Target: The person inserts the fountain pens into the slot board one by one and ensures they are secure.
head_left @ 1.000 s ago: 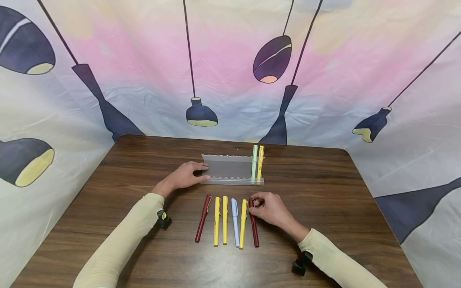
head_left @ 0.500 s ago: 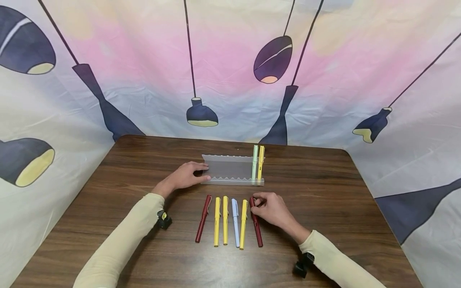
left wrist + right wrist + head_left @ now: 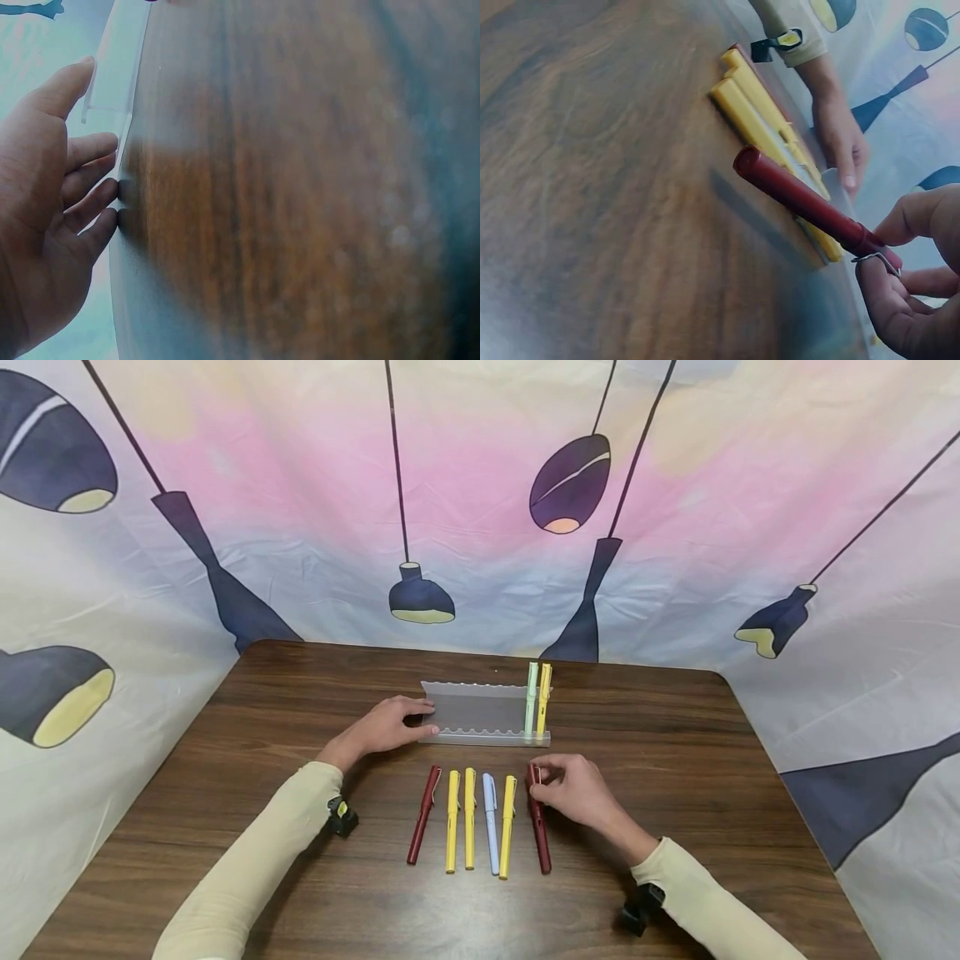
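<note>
In the head view my right hand (image 3: 576,787) pinches the cap end of a dark red pen (image 3: 541,835) between thumb and fingers. The right wrist view shows this pen (image 3: 799,196) slanting above the wood, its shadow beneath and its metal clip against a finger. My left hand (image 3: 384,727) rests at the left end of a clear plastic pen rack (image 3: 476,712), thumb by the front lip and fingers behind, loosely bent. Toward the rack's right end lean a mint green pen (image 3: 531,702) and a yellow pen (image 3: 544,702).
Left of the held pen lies a row on the wooden table (image 3: 300,893): another dark red pen (image 3: 423,817), several yellow ones such as the nearest yellow pen (image 3: 507,831), and a light blue pen (image 3: 491,827). A lamp-patterned cloth (image 3: 480,510) hangs behind the table.
My right hand has shifted slightly right and away from me, bringing the dark red pen with it, apart from the row. My left hand and the rack stay put.
</note>
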`<state>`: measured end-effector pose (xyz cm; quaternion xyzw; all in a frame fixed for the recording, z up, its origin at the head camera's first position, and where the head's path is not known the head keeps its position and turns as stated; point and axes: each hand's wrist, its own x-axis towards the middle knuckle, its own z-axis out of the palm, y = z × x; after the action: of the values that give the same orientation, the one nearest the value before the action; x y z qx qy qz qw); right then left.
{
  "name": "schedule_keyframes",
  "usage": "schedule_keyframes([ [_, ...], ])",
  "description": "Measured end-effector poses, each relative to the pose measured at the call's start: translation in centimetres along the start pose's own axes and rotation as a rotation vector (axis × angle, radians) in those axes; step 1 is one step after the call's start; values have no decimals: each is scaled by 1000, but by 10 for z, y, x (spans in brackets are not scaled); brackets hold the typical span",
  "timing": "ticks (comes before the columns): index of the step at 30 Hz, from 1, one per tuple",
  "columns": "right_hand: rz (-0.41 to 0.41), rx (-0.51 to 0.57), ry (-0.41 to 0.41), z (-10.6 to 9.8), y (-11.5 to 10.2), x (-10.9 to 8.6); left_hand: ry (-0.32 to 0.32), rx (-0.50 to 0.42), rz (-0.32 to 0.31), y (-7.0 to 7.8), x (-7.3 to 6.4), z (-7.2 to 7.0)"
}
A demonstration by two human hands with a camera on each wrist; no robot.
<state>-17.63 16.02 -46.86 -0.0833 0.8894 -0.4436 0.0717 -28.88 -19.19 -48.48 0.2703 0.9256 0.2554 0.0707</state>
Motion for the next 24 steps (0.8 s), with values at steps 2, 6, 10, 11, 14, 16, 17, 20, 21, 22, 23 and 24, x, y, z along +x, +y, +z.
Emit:
schedule_keyframes([
  [2,-12,12,7,-4,-3,0,1,1,1,0,0,0],
  [6,-44,0,29,-12,-8,2,0,6,1,0,0,-1],
  [10,-70,-19,38,-18,-12,4,1,14,4,1,0,-1],
  [11,-78,-21,39,-19,-13,4,3,20,7,2,0,-1],
  [14,-100,-12,42,-22,-16,5,7,26,15,2,-1,-1],
  [16,-118,-11,47,-23,-18,6,8,25,16,2,-1,0],
  [17,-125,-11,52,-24,-19,6,8,22,15,2,-1,0],
  [20,-143,-11,68,-27,-21,8,9,21,17,0,-1,1],
  [21,-149,-10,74,-27,-22,8,10,23,19,0,-1,1],
  [22,-156,-7,80,-28,-23,9,11,24,20,0,-1,1],
  [23,-161,-4,86,-30,-24,10,12,28,24,-1,-1,1],
  [24,-168,2,90,-31,-26,10,14,32,28,-1,-1,1],
])
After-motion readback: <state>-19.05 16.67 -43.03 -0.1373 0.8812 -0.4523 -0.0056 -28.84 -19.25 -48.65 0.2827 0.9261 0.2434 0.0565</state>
